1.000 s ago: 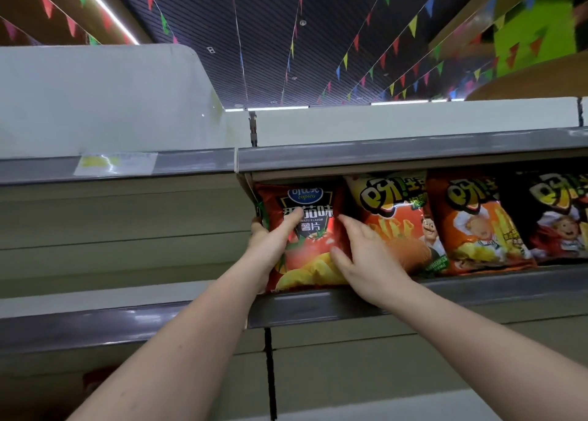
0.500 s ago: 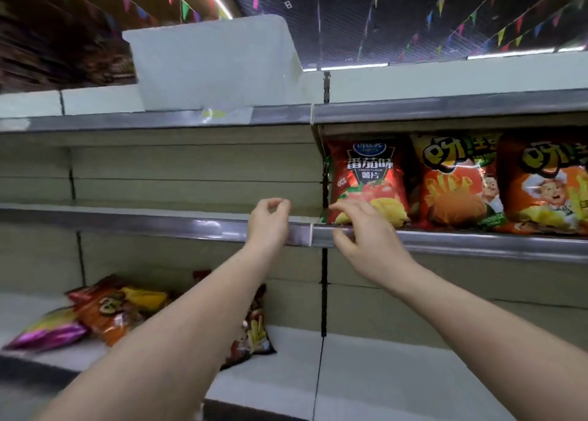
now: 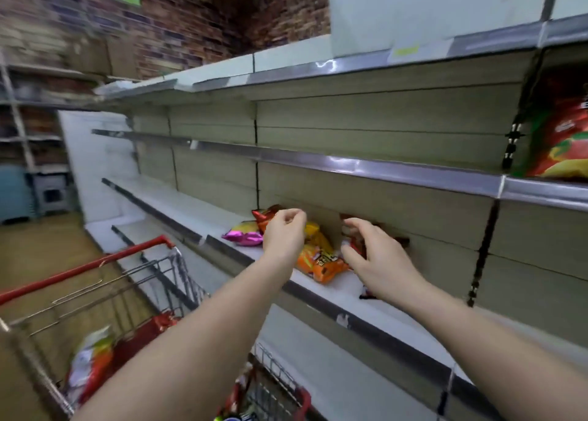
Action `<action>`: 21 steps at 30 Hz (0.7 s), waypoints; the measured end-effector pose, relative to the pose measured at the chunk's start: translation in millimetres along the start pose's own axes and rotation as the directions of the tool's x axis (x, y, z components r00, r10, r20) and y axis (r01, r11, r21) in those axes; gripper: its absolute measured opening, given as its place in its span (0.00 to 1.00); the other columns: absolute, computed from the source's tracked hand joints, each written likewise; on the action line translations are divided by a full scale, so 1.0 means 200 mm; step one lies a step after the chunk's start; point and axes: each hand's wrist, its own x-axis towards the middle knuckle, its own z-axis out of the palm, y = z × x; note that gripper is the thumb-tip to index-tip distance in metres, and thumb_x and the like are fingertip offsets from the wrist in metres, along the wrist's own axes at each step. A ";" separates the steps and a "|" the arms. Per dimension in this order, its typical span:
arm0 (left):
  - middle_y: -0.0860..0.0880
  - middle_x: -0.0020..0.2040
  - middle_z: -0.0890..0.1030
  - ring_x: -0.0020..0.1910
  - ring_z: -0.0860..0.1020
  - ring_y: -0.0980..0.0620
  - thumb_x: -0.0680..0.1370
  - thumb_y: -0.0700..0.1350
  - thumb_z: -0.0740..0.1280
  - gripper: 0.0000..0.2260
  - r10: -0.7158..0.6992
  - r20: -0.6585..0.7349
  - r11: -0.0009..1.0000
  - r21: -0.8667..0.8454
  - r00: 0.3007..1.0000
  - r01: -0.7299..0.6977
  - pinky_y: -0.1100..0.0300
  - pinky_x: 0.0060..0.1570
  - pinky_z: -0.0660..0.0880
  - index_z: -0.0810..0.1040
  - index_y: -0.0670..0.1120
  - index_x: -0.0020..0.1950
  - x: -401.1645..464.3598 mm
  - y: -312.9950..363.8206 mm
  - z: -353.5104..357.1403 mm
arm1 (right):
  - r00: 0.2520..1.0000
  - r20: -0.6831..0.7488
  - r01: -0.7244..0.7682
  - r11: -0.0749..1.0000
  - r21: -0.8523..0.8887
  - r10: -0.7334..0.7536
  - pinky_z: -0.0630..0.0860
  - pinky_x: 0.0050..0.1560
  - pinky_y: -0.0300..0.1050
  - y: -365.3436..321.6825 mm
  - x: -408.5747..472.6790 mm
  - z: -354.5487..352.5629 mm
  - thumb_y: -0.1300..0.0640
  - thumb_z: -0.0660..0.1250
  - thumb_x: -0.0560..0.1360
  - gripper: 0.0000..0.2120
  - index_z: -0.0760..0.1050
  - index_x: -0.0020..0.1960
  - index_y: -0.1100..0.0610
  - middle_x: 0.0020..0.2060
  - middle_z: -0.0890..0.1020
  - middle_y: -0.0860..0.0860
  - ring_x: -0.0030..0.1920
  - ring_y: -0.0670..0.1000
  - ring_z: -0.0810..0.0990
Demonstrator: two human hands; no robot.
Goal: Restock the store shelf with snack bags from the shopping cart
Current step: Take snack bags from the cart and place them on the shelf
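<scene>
My left hand (image 3: pixel 284 233) and my right hand (image 3: pixel 375 255) hang in the air in front of the lower shelf (image 3: pixel 346 318), fingers loosely curled, holding nothing. Behind them several snack bags lie flat on that shelf: an orange bag (image 3: pixel 319 261), a pink and yellow bag (image 3: pixel 243 233) and a dark red bag (image 3: pixel 351 232) partly hidden by my right hand. The red tomato chip bag (image 3: pixel 563 143) stands on the upper shelf at the far right. The wire shopping cart (image 3: pixel 143 280) with a red handle is at lower left, with a snack bag (image 3: pixel 90 360) inside.
The shelf unit runs from upper left to right with metal-edged shelves (image 3: pixel 350 166), mostly bare on the left. A brick wall (image 3: pixel 191 22) and other racks (image 3: pixel 28 127) stand beyond the aisle. The wooden floor (image 3: pixel 41 245) shows left of the cart. The picture is motion-blurred.
Both hands have left the red chip bag on the upper shelf and dropped down and left. My view has swung left and down, bringing the cart into sight.
</scene>
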 end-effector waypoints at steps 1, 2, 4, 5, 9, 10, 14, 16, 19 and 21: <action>0.43 0.56 0.80 0.56 0.78 0.44 0.79 0.46 0.61 0.05 -0.018 -0.020 1.000 0.003 1.000 0.018 0.52 0.55 0.73 0.76 0.48 0.52 0.01 -0.05 -0.06 | 0.999 0.031 0.009 1.000 0.000 -0.009 0.64 0.63 0.42 -0.03 0.00 0.07 0.55 0.59 0.78 0.22 0.63 0.71 0.53 0.67 0.70 0.51 0.67 0.51 0.68; 0.43 0.56 0.80 0.57 0.78 0.44 0.78 0.46 0.61 0.07 -0.048 -0.038 0.999 0.010 0.998 0.049 0.52 0.56 0.73 0.76 0.48 0.53 0.03 -0.10 -0.12 | 0.998 0.063 0.022 1.000 -0.004 -0.022 0.63 0.62 0.41 -0.06 0.01 0.15 0.55 0.60 0.78 0.22 0.63 0.71 0.53 0.67 0.70 0.52 0.67 0.51 0.68; 0.43 0.54 0.80 0.54 0.78 0.45 0.78 0.45 0.61 0.08 -0.114 -0.077 0.993 0.024 0.991 0.116 0.52 0.53 0.74 0.76 0.47 0.54 0.05 -0.23 -0.28 | 0.990 0.139 0.034 0.999 0.007 -0.035 0.62 0.59 0.38 -0.12 0.03 0.33 0.55 0.60 0.78 0.22 0.63 0.71 0.54 0.67 0.70 0.53 0.66 0.52 0.68; 0.43 0.53 0.79 0.52 0.78 0.46 0.79 0.45 0.61 0.07 -0.138 -0.084 0.990 0.028 0.987 0.140 0.54 0.49 0.73 0.76 0.47 0.54 0.06 -0.28 -0.32 | 0.986 0.164 0.035 0.999 0.016 -0.037 0.62 0.58 0.38 -0.13 0.03 0.38 0.55 0.60 0.78 0.22 0.63 0.71 0.54 0.67 0.70 0.53 0.66 0.51 0.68; 0.43 0.52 0.78 0.51 0.77 0.46 0.80 0.44 0.60 0.10 -0.227 -0.137 0.967 0.085 0.964 0.239 0.56 0.49 0.73 0.75 0.43 0.59 0.11 -0.53 -0.63 | 0.956 0.294 -0.023 0.995 0.092 -0.005 0.63 0.63 0.39 -0.23 0.05 0.76 0.54 0.60 0.78 0.22 0.62 0.71 0.53 0.68 0.69 0.50 0.67 0.48 0.67; 0.44 0.50 0.78 0.49 0.77 0.46 0.80 0.45 0.61 0.10 -0.254 -0.141 0.958 0.103 0.957 0.269 0.56 0.49 0.72 0.75 0.44 0.59 0.11 -0.60 -0.70 | 0.944 0.329 -0.044 0.993 0.105 0.007 0.64 0.63 0.40 -0.25 0.06 0.85 0.53 0.60 0.78 0.22 0.63 0.71 0.52 0.68 0.69 0.49 0.67 0.48 0.68; 0.45 0.46 0.79 0.45 0.76 0.46 0.79 0.43 0.62 0.03 -0.358 -0.193 0.916 0.119 0.914 0.384 0.57 0.46 0.72 0.75 0.47 0.49 0.15 -0.89 -0.92 | 0.879 0.474 -0.105 0.991 0.080 0.055 0.65 0.64 0.42 -0.30 0.06 1.22 0.53 0.59 0.79 0.22 0.62 0.71 0.53 0.67 0.70 0.51 0.66 0.49 0.69; 0.45 0.44 0.77 0.42 0.74 0.48 0.79 0.43 0.62 0.04 -0.440 -0.189 0.878 0.115 0.878 0.465 0.58 0.42 0.68 0.75 0.48 0.45 0.15 -1.03 -1.00 | 0.844 0.530 -0.143 0.987 0.072 0.084 0.66 0.62 0.42 -0.31 0.05 1.38 0.53 0.60 0.79 0.22 0.62 0.71 0.53 0.67 0.71 0.51 0.66 0.50 0.70; 0.41 0.47 0.79 0.45 0.77 0.45 0.78 0.43 0.62 0.05 -0.537 -0.204 0.819 0.106 0.819 0.564 0.57 0.42 0.68 0.75 0.50 0.43 0.15 -1.25 -1.09 | 0.785 0.604 -0.202 0.978 0.046 0.134 0.68 0.59 0.41 -0.30 0.02 1.57 0.52 0.60 0.78 0.21 0.63 0.71 0.51 0.65 0.72 0.51 0.64 0.51 0.72; 0.40 0.51 0.79 0.49 0.78 0.44 0.79 0.44 0.62 0.05 -0.584 -0.205 0.783 0.116 0.786 0.612 0.56 0.46 0.70 0.77 0.46 0.50 0.15 -1.35 -1.13 | 0.740 0.653 -0.254 0.966 0.046 0.164 0.69 0.58 0.41 -0.27 0.00 1.67 0.52 0.60 0.78 0.21 0.64 0.70 0.51 0.65 0.73 0.51 0.62 0.50 0.73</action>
